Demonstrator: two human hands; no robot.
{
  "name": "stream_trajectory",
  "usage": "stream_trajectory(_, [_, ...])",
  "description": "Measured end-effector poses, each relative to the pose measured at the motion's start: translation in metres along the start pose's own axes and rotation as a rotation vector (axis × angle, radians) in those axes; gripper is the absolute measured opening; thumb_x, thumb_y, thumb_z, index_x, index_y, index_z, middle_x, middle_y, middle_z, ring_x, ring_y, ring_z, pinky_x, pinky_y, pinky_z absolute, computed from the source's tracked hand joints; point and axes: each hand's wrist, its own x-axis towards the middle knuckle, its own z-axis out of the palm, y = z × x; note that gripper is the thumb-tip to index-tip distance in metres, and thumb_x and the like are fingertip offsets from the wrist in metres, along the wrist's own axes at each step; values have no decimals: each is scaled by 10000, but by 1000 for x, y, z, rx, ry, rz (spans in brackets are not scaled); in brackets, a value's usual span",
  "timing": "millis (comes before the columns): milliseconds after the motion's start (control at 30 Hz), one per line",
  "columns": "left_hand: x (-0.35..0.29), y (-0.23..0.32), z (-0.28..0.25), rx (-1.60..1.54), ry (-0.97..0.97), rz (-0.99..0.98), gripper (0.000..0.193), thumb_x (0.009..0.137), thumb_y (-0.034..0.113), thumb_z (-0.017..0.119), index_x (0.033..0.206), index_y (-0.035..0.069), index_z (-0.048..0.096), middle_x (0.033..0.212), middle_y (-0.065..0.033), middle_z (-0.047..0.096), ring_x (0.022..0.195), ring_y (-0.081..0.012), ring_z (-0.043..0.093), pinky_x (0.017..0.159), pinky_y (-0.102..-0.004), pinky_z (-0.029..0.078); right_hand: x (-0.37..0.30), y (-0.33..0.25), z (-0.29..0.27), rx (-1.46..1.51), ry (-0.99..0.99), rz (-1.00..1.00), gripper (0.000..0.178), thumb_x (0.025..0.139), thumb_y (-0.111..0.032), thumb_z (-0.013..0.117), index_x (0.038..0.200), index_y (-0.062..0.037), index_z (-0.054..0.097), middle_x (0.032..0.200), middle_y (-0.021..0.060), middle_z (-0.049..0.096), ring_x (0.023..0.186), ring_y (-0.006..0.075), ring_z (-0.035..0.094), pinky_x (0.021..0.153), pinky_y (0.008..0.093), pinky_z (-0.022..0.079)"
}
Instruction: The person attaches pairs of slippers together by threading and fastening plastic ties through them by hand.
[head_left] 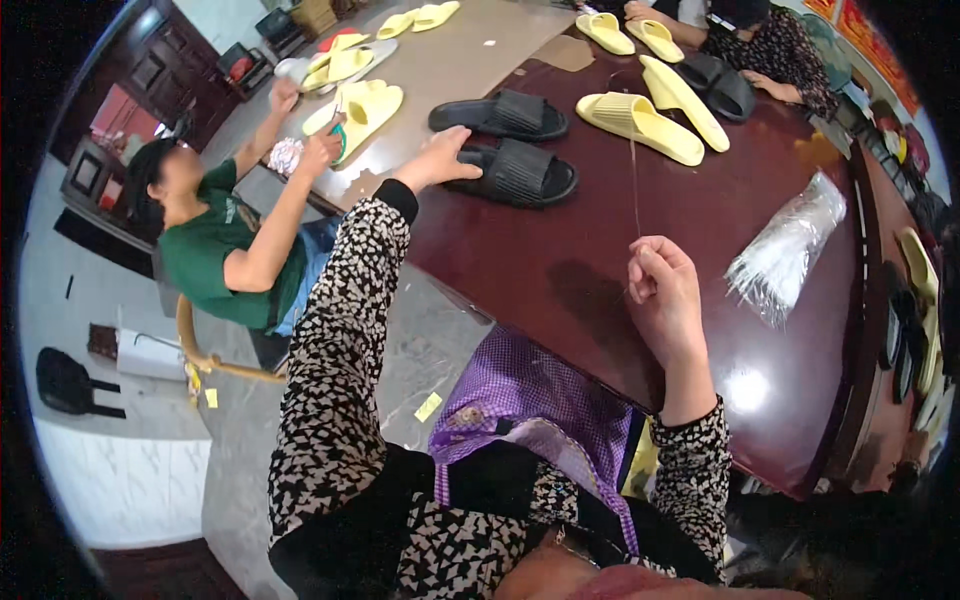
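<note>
My left hand reaches to the heel end of a ribbed black slipper, thumb and fingers closed around its edge. A second black slipper lies just beyond it. Between the fingertips of my right hand is a thin, clear plastic tie. It stands upright, its far end overlapping a yellow slipper. Another yellow slipper lies beside that one. To the right of my right hand rests a bundle of white plastic ties in a clear bag.
The dark red table has a near edge by my purple checked apron. At left, a person in green holds green-handled scissors by yellow slippers. Another person sits at the far right, near more black slippers.
</note>
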Motion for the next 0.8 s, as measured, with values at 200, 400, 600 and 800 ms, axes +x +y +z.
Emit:
stream_trajectory(200, [45, 23, 10, 40, -211, -177, 748, 713, 303, 682, 1312, -40, 394, 1378, -232, 385, 1290, -367, 355, 1061, -421, 308, 4, 6, -12, 24, -16, -2, 70, 897, -79, 535, 879, -28, 580, 616, 17, 530, 469, 56, 403, 429, 184, 328])
stream_trajectory(400, [63, 22, 33, -82, -42, -60, 535, 753, 244, 638, 1164, -58, 476, 1205, -258, 517, 1154, -388, 479, 958, -459, 394, 3, 2, -16, 76, -18, -38, 70, 898, -85, 538, 889, -33, 583, 614, 21, 536, 466, 64, 413, 427, 192, 335])
stream_trajectory(600, [52, 63, 50, 0, 71, 101, 299, 777, 210, 631, 899, -43, 527, 917, -261, 607, 928, -422, 569, 801, -497, 451, 9, 2, -21, 76, -63, -60, 82, 902, -103, 538, 904, -33, 581, 612, 18, 529, 473, 69, 417, 436, 209, 339])
stream_trajectory(800, [20, 150, 53, -134, 2, -15, 341, 761, 254, 681, 865, -35, 534, 904, -247, 599, 883, -406, 576, 769, -461, 465, 12, 1, -25, 107, -64, -49, 84, 901, -109, 547, 908, -31, 578, 615, 22, 529, 477, 76, 420, 441, 211, 338])
